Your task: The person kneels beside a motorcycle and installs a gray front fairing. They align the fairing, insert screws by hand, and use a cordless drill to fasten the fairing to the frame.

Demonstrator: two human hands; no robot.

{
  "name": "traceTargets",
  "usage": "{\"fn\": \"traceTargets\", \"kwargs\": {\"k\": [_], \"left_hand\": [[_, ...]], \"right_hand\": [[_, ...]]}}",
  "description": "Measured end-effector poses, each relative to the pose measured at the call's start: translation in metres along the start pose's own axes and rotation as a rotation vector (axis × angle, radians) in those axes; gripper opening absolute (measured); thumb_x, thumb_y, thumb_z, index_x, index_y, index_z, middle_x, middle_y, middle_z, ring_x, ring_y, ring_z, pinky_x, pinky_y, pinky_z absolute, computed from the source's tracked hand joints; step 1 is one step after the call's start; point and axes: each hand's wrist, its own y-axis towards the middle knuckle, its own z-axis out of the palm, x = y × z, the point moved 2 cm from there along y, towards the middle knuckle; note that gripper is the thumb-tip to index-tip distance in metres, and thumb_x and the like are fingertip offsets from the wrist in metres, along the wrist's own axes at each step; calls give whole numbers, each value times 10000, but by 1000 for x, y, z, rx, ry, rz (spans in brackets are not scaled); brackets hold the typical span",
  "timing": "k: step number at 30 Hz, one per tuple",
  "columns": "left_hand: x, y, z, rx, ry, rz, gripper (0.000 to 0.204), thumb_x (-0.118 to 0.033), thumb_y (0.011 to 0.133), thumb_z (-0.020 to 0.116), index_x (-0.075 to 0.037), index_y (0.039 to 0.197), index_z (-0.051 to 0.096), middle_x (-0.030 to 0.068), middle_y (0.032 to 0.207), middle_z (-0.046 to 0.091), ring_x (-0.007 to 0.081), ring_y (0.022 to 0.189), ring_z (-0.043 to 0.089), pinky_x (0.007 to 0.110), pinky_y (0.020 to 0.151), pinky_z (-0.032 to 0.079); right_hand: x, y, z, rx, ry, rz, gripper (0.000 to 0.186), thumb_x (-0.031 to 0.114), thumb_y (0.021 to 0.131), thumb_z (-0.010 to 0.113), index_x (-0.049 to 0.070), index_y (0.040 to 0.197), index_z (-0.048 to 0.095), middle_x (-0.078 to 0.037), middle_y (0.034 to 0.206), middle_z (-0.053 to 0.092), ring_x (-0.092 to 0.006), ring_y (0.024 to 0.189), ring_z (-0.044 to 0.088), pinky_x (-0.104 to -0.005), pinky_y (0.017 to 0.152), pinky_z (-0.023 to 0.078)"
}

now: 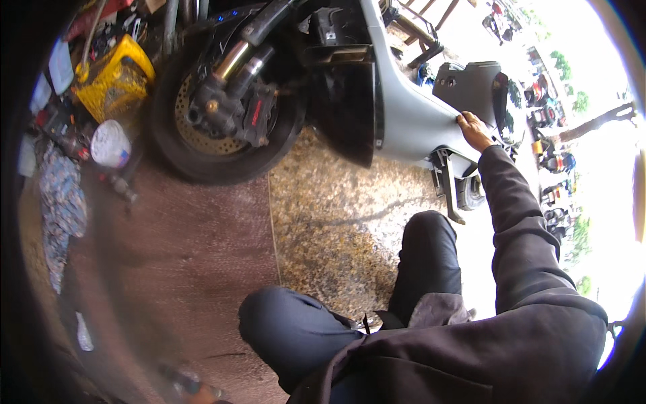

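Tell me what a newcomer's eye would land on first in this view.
First, the scooter's front wheel at upper left, with its gold brake disc and dark caliper. Next, the right hand on the edge of the grey side panel at upper right, sleeve stretched out from the lower right. A yellow container sits among clutter at far left; the left hand is out of view.

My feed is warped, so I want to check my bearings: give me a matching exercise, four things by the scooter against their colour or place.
Things:
1. right hand
2. front wheel
3. yellow container
4. side stand

Places or states:
A. upper left, among clutter
B. resting on the grey side panel
C. hanging under the scooter body, just below the hand
D. black tyre with a gold brake disc, on the brown mat

Pairs: 1-B, 2-D, 3-A, 4-C. The left hand is out of view.
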Motion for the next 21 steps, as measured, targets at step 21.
{"fn": "traceTargets", "kwargs": {"k": [21], "left_hand": [[-776,-187,-95,1719,-437,1755,654,-139,419,697,-47,1053,568,145,978,501,246,839,505,335,780,436]], "right_hand": [[163,-216,-134,-223,472,-794,482,215,690,794,34,1102,622,-171,1057,637,-328,1126,592,-489,983,436]]}}
